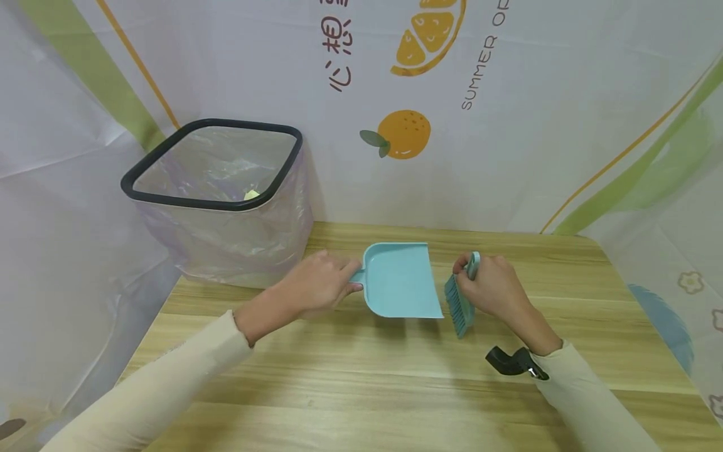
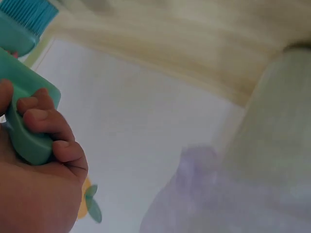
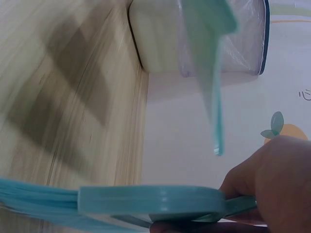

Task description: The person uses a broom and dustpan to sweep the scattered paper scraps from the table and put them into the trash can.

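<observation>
A light-blue dustpan (image 1: 402,280) hangs above the wooden table, its wide flat edge facing right. My left hand (image 1: 319,282) grips its short handle from the left; in the left wrist view the fingers (image 2: 46,119) curl round that handle. To the right of the pan, my right hand (image 1: 490,282) holds a matching hand brush (image 1: 462,307) by its handle, bristles pointing left and down. A narrow gap separates the brush from the pan's edge. In the right wrist view the brush (image 3: 150,200) is seen side-on, with the dustpan (image 3: 206,58) beyond it.
A bin (image 1: 226,232) with a black rim and a clear plastic liner stands at the table's back left, a small yellowish piece (image 1: 251,195) inside. Behind the wooden table (image 1: 339,389) hangs a white curtain (image 1: 486,182) with orange prints. A black strap piece (image 1: 511,362) sits at my right wrist.
</observation>
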The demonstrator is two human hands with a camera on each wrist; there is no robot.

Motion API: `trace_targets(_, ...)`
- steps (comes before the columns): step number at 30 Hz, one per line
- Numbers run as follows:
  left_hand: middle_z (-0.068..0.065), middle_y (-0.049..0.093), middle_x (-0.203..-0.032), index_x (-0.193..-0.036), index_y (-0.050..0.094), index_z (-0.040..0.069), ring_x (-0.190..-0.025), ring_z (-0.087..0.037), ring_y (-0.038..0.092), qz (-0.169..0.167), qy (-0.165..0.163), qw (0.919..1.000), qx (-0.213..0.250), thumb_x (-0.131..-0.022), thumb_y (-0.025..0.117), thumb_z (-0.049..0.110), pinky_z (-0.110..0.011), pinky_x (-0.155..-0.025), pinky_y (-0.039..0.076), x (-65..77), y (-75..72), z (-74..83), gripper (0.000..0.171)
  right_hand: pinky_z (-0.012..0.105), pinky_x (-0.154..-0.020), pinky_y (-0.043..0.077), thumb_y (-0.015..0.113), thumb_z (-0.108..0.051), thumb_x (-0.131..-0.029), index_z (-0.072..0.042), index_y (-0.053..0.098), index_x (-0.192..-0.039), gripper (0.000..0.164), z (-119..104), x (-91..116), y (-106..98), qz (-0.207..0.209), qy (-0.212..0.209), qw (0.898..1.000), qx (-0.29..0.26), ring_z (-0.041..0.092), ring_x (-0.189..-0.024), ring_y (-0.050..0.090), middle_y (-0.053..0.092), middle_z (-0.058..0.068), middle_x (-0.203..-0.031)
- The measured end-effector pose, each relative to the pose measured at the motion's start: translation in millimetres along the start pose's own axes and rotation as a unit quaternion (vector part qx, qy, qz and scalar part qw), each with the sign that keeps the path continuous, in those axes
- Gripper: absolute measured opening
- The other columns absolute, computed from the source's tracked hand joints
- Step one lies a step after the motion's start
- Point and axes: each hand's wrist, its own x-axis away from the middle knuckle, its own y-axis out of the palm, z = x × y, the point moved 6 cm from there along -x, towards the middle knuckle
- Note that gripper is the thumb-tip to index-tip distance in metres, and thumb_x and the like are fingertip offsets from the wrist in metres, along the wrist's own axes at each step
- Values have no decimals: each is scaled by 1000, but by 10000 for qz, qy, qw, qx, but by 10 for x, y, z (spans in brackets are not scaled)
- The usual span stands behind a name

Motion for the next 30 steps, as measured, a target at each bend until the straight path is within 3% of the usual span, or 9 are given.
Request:
trace_targets(13, 2, 62, -91, -119, 60, 9, -85, -19, 62, -1047, -262, 9936, 332, -116, 59, 33, -38, -77, 45, 1, 505, 39, 25, 35, -52, 44, 59, -9, -99, -4, 76, -96, 18, 8, -1, -3, 79, -43, 9999, 52, 14, -57, 58, 67, -3, -66)
trace_targets(30, 3, 62, -93, -122, 60, 9, -85, -18, 58, -1384, -311, 9889, 433, -117, 54, 35, -36, -80, 45, -23, 800, 40, 27, 36, -53, 45, 58, -8, -99, -5, 75, -96, 18, -20, -2, -17, 85, -35, 9999, 82, 13, -57, 57, 66, -3, -66)
